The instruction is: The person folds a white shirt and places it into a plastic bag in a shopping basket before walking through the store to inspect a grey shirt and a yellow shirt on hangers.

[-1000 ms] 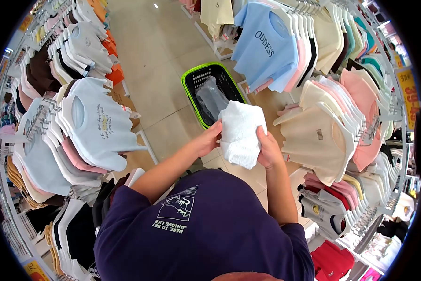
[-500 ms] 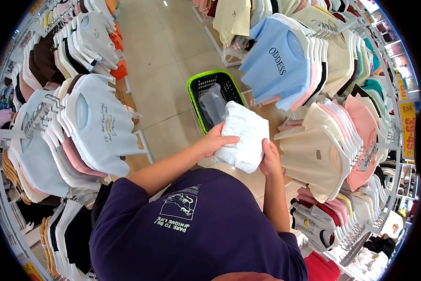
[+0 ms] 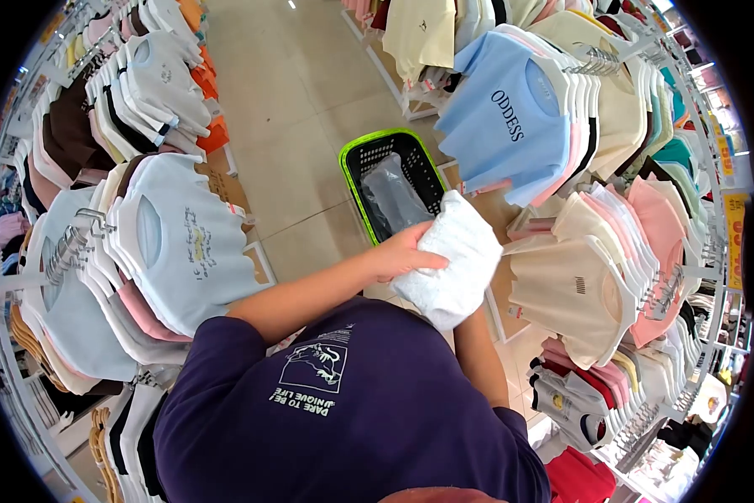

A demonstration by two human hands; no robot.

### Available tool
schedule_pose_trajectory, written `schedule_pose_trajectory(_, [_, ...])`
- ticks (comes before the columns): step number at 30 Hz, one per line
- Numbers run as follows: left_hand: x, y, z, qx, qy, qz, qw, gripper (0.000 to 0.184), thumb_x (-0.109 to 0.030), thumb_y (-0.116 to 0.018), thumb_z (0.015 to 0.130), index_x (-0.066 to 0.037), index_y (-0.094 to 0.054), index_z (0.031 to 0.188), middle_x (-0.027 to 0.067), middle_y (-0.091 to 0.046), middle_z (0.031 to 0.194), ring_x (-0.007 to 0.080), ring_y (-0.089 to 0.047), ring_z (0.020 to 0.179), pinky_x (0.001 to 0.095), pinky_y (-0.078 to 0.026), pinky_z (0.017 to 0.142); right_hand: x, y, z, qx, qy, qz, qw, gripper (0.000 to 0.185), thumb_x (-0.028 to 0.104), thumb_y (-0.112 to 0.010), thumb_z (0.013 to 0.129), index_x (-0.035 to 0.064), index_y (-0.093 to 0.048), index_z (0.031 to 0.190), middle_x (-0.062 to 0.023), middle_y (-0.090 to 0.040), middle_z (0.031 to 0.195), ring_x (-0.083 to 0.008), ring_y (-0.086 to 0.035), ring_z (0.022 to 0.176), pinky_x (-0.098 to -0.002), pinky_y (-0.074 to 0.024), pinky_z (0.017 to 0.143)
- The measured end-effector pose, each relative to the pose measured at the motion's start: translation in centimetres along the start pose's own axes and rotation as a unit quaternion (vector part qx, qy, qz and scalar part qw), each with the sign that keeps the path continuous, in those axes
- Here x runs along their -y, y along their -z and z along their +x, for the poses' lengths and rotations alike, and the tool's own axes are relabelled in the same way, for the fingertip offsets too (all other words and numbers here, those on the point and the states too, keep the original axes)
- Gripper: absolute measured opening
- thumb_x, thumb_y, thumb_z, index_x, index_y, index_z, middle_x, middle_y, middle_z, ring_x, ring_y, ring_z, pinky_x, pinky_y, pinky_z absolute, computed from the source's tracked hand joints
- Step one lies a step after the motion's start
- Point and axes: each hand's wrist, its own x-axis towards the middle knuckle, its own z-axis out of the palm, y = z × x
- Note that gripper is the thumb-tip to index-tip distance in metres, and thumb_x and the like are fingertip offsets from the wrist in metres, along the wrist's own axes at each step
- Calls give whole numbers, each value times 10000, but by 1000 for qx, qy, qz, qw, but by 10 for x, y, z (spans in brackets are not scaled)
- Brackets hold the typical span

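1. Presently, the left hand [image 3: 406,254] pinches the left side of the white bundle [image 3: 459,264] — its thumb [image 3: 428,261] lies on top, and the other fingers are mostly hidden.
2. The right hand is out of sight behind the bundle; only its forearm [image 3: 483,356] shows, so I cannot tell how its fingers are placed.
3. The bundle is held to the right of the left thumb, tilted.
4. Beyond the left fingers stands a black basket [image 3: 377,137] — a plastic package [image 3: 391,193] lies inside.
5. A blue top [image 3: 490,151] hangs farther right.
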Motion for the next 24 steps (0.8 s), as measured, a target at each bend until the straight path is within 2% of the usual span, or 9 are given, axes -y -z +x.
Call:
schedule_pose_trajectory(1, [6,11,2,-17,1,7,1000,723,-68,-777,877,-18,-430,1508,85,-627,1362,186,-619,1226,366,-511,1037,-1,5,4,8,-7,19,1000,784,593,-450,1031,61,-307,1589,-171,-395,1602,-327,-434,1450,-475,-389,1188])
schedule_pose_trajectory(3, [19,35,4,-56,-8,35,998,692,-69,-775,878,-16,-452,1488,83,-631,1352,180,-624,1213,364,-514,1029,-2,9,3,-30,-96,462,881,984,760,-432,963,22,-276,1595,-191,-377,1614,-349,-426,1458,-492,-368,1201])
schedule_pose_trajectory(7, [47,68,11,-142,-32,145,979,530,-72,-767,857,19,-551,1332,92,-680,1229,162,-651,1108,342,-530,960,-32,43,-5,-39,-167,342,924,1167,894,-394,862,26,-218,1621,-199,-351,1633,-382,-388,1482,-527,-342,1212])
schedule_pose_trajectory(10, [72,81,15,-193,-17,250,949,490,-93,-768,842,20,-585,1282,103,-696,1177,171,-655,1087,339,-525,949,-69,46,-12,-58,-267,197,942,1045,745,-595,892,43,-279,1599,-173,-432,1586,-330,-487,1418,-490,-409,1179])
schedule_pose_trajectory(11, [79,84,14,-203,-3,282,938,493,-102,-773,841,17,-587,1282,103,-696,1172,172,-654,1089,341,-522,956,-81,47,-14,-46,-245,298,921,831,384,-779,922,66,-352,1561,-138,-532,1488,-274,-553,1348,-436,-459,1135])
schedule_pose_trajectory(15, [116,111,18,-194,65,341,917,570,-84,-760,878,-8,-517,1388,91,-674,1205,172,-631,1139,363,-508,1003,-96,41,0,-116,-339,168,918,670,29,-715,893,52,-431,1500,-106,-631,1356,-259,-646,1211,-417,-519,1055])
schedule_pose_trajectory(18, [141,134,32,-198,68,218,953,646,-179,-798,860,6,-489,1397,139,-685,1163,217,-647,1123,378,-518,979,-114,61,5,-115,-356,239,896,690,9,-713,872,49,-427,1499,-111,-629,1359,-269,-646,1211,-422,-528,1044])
schedule_pose_trajectory(22, [111,135,59,-216,246,223,918,790,-275,-765,941,-14,-333,1548,121,-672,1152,187,-643,1032,343,-521,916,-124,97,19,-136,-379,247,881,716,-14,-707,847,43,-422,1501,-124,-628,1365,-285,-648,1214,-436,-532,1037])
schedule_pose_trajectory(24, [123,163,71,-202,248,306,897,843,-352,-754,946,-27,-305,1582,112,-671,1105,164,-638,941,333,-529,835,-127,121,24,-130,-361,245,890,726,-10,-716,841,40,-420,1502,-130,-622,1375,-284,-632,1239,-438,-523,1052])
